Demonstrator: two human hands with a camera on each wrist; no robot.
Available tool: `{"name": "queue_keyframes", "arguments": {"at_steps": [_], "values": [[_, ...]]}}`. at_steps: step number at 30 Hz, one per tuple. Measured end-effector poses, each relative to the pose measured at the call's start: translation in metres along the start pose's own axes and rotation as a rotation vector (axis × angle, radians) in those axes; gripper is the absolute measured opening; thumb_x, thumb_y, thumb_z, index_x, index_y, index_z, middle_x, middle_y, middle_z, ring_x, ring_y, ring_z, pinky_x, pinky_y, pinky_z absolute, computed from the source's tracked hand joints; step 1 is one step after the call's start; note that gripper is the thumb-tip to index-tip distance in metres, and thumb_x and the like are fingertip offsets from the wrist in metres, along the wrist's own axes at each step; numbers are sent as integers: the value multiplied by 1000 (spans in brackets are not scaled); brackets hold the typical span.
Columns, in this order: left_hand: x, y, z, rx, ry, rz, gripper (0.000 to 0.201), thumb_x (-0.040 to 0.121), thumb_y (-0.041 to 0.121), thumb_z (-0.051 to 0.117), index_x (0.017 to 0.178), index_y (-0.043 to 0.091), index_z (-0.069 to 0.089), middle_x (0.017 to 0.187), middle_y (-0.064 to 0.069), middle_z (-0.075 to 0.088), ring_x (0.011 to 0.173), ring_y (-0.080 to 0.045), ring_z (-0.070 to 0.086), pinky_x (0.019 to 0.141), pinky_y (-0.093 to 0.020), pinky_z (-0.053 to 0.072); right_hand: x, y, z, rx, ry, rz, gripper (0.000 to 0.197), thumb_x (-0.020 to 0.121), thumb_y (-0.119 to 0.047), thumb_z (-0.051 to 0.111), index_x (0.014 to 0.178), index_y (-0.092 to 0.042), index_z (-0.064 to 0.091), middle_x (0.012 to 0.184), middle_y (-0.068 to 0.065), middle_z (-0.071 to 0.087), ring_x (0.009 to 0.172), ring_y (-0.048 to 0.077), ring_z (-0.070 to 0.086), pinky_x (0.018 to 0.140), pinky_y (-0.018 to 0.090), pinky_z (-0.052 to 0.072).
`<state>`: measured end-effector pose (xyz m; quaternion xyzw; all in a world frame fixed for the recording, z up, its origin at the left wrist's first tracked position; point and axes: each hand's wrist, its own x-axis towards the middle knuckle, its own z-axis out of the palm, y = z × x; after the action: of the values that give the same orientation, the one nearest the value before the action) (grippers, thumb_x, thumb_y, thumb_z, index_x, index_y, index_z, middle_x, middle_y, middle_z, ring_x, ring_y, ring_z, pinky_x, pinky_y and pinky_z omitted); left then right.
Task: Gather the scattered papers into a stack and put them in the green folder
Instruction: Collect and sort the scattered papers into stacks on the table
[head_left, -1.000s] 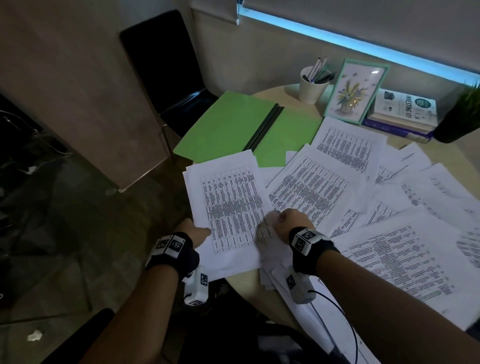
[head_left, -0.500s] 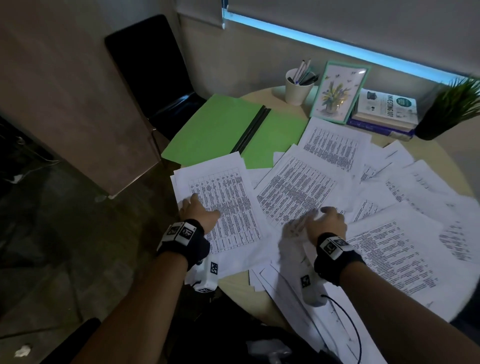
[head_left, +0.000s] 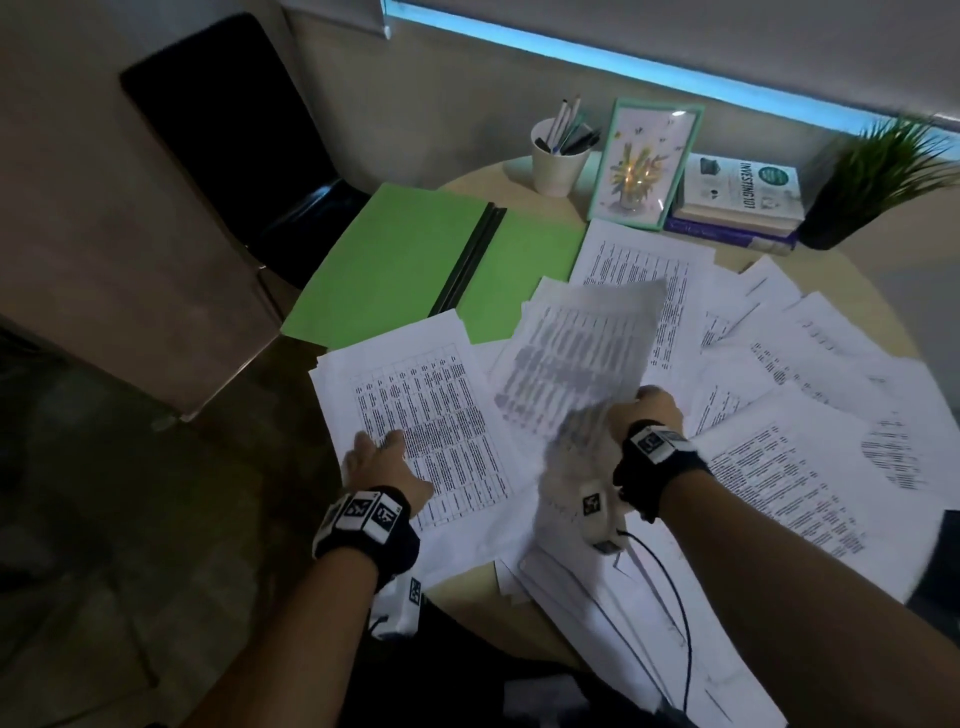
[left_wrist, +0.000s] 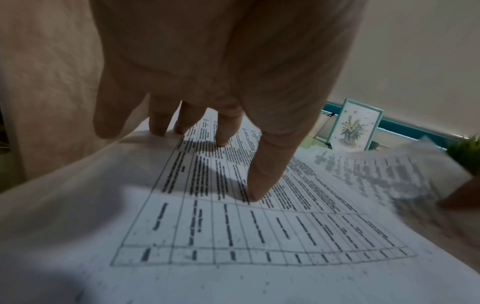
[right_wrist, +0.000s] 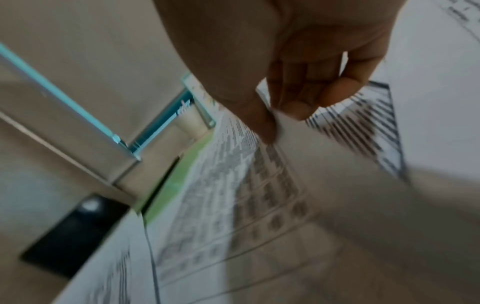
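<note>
Printed sheets lie scattered over a round wooden table (head_left: 540, 171). A small stack of papers (head_left: 431, 415) sits at the near left edge, and my left hand (head_left: 382, 462) rests flat on it with straight fingers (left_wrist: 223, 131) pressing the top sheet (left_wrist: 259, 226). My right hand (head_left: 649, 410) pinches the corner of one sheet (head_left: 576, 358) and holds it lifted and blurred above the pile; the thumb and fingers (right_wrist: 298, 107) close on its edge (right_wrist: 259, 164). The open green folder (head_left: 415, 260) lies at the far left, partly under papers.
At the back stand a white cup of pens (head_left: 558, 156), a framed flower picture (head_left: 644, 161), a stack of books (head_left: 737, 202) and a potted plant (head_left: 878, 176). A black chair (head_left: 228, 135) stands beyond the folder. More sheets (head_left: 805, 467) overhang the near right edge.
My right hand moved right from the stack, took hold of a sheet and lifted it off the pile. My left hand slid forward onto the stack and stays pressing it.
</note>
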<state>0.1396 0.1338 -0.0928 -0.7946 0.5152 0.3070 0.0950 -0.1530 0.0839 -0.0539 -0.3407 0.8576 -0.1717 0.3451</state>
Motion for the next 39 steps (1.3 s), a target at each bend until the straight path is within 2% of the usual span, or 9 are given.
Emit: {"name": "queue_keyframes", "arguments": {"at_steps": [6, 12, 16, 20, 23, 28, 31, 34, 39], "values": [[-2, 4, -5, 1, -4, -9, 83, 79, 36, 68, 150, 27, 24, 158, -12, 6, 144, -37, 14, 115, -50, 26, -3, -27, -84, 127, 302, -225, 30, 94, -9, 44, 118, -14, 61, 117, 14, 64, 99, 27, 59, 77, 23, 36], [-10, 17, -30, 30, 44, -4, 76, 82, 49, 60, 148, 23, 32, 150, -13, 31, 138, -36, 31, 112, -49, 31, 7, -38, -134, 160, 327, -382, 36, 91, -12, 48, 124, -16, 61, 118, 11, 66, 107, 28, 60, 84, 25, 40], [-30, 46, -53, -504, 220, 203, 74, 91, 52, 54, 151, 20, 26, 156, -5, 31, 141, -24, 33, 114, -39, 29, -6, -40, -140, 276, 177, -534, 28, 90, -12, 58, 117, -16, 64, 105, 2, 68, 90, 15, 62, 80, 25, 44], [-52, 71, -78, -1136, -32, 372, 112, 58, 80, 65, 150, 30, 23, 151, 1, 40, 131, -19, 46, 109, -45, 38, -38, -38, -123, 326, -62, -669, 21, 90, -9, 62, 103, -26, 64, 85, -13, 68, 69, -2, 62, 72, 24, 50], [-62, 78, -84, -1288, -125, 398, 124, 51, 67, 79, 152, 21, 23, 154, -3, 35, 137, -23, 40, 110, -51, 36, -52, -27, -96, 342, -235, -681, 21, 90, -7, 63, 99, -26, 65, 80, -12, 70, 64, 3, 63, 69, 28, 53], [-61, 78, -59, -1196, -120, 493, 49, 81, 25, 76, 127, 17, 59, 127, 2, 64, 120, -17, 58, 107, -44, 41, -58, 12, -61, 333, -285, -505, 13, 89, -12, 65, 101, -18, 63, 82, 1, 69, 68, 13, 65, 63, 26, 53], [-59, 85, -39, -1007, -146, 539, 75, 71, 46, 81, 133, 16, 53, 134, 4, 58, 124, -17, 53, 108, -43, 39, -43, 49, -55, 376, -254, -314, 12, 86, -16, 69, 95, -19, 62, 91, 7, 70, 83, 25, 67, 74, 34, 55], [-61, 101, -22, -915, -167, 542, 66, 79, 38, 76, 133, 11, 50, 134, 2, 56, 124, -18, 50, 107, -41, 37, -28, 92, -69, 279, -86, -134, 16, 87, -24, 66, 102, -22, 63, 103, 5, 70, 92, 25, 68, 74, 31, 53], [-51, 117, 0, -825, -244, 518, 102, 57, 69, 80, 142, 26, 41, 146, 5, 46, 135, -22, 43, 108, -50, 36, -29, 168, -95, -80, 300, 271, 91, 75, -49, 72, 146, -16, 25, 145, 12, 38, 128, 34, 42, 103, 51, 38]]}}
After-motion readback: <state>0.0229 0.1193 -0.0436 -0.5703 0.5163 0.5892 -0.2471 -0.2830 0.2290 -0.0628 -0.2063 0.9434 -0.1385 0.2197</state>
